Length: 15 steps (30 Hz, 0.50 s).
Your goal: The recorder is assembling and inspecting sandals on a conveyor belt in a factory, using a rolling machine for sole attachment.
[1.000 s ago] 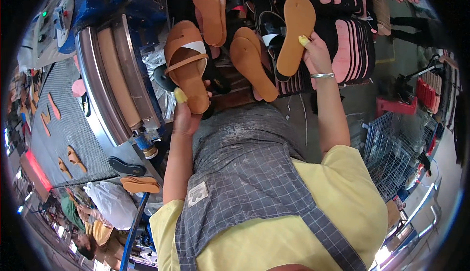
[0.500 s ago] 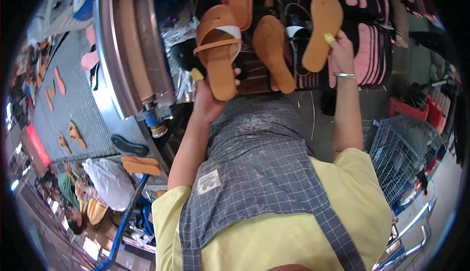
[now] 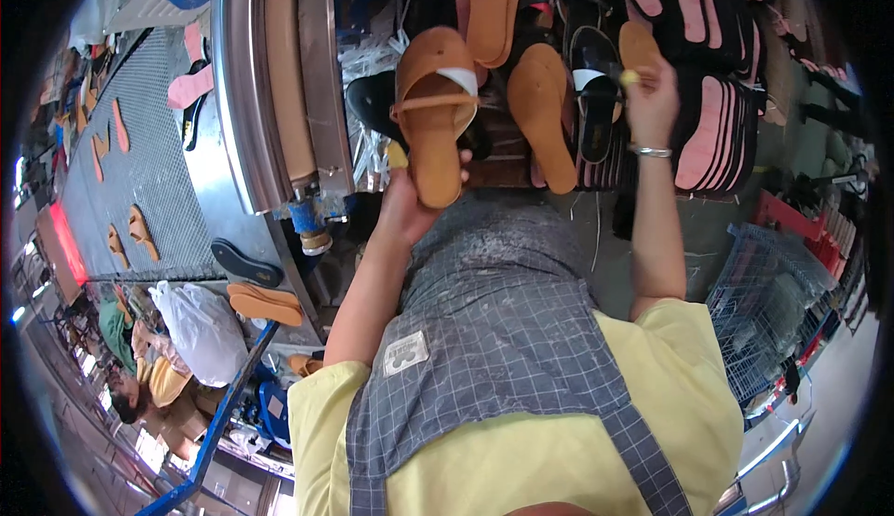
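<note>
Nearest the camera is the person's yellow shirt under a grey checked apron [image 3: 503,348], and both forearms reach up and away from it. The left hand [image 3: 405,204] is closed around the heel end of a tan strapped sandal [image 3: 433,111], thumb on one side and fingers curled under the sole, holding it out over the cluttered bench. The sandal looks light and fairly stiff in the sole, with a soft strap across the front; the heel or the sole edges seem the safest places to hold, since the strap would flex. The right hand [image 3: 649,97], with a metal bangle [image 3: 650,151] on the wrist, pinches a small yellowish piece [image 3: 630,76] between its fingertips, possibly a sponge or eraser block, though it is too small to tell. It sits just beside a loose tan sole [image 3: 548,115] and a black sandal [image 3: 593,88]. Beyond them lie stacked pink soles [image 3: 708,129]. Farther left, a steel roller machine [image 3: 279,88] stands beside a mesh conveyor [image 3: 140,162] carrying scattered soles.
</note>
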{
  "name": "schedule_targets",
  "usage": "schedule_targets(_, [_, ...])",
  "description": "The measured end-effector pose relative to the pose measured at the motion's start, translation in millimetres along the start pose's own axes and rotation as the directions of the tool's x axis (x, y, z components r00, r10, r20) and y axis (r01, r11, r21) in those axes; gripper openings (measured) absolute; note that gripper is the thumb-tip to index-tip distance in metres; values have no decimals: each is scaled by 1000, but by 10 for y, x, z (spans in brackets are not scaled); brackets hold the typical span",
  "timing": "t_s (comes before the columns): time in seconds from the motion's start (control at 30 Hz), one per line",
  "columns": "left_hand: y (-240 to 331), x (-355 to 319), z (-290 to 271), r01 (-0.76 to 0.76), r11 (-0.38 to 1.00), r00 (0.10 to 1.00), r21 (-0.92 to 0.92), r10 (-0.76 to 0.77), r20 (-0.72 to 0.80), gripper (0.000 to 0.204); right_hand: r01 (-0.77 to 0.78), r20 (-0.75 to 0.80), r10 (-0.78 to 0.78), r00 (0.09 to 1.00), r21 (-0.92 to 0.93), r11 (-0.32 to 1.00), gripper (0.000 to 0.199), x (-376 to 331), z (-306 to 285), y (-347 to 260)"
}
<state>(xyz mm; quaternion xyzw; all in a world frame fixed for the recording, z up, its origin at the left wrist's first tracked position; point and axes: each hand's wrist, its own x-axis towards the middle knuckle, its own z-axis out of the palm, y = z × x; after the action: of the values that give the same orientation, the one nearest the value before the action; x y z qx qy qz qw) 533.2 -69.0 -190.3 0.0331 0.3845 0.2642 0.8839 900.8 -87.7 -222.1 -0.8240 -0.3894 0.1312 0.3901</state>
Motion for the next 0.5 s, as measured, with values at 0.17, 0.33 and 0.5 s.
schedule_targets(0.17, [-19,-279,-29,24,958,991,287,15,-133,60,-77,284,70,956,13,997,65,-97,910,-637])
schedule_targets(0.33, [27,-693,105,7,858,995,513,47,-92,57,-79,206,99,973,-105,991,70,23,1530,-794])
schedule_targets(0.5, [153,-1358,330,-127,770,973,625,219,-73,55,-374,347,254,903,342,862,61,131,1559,-675])
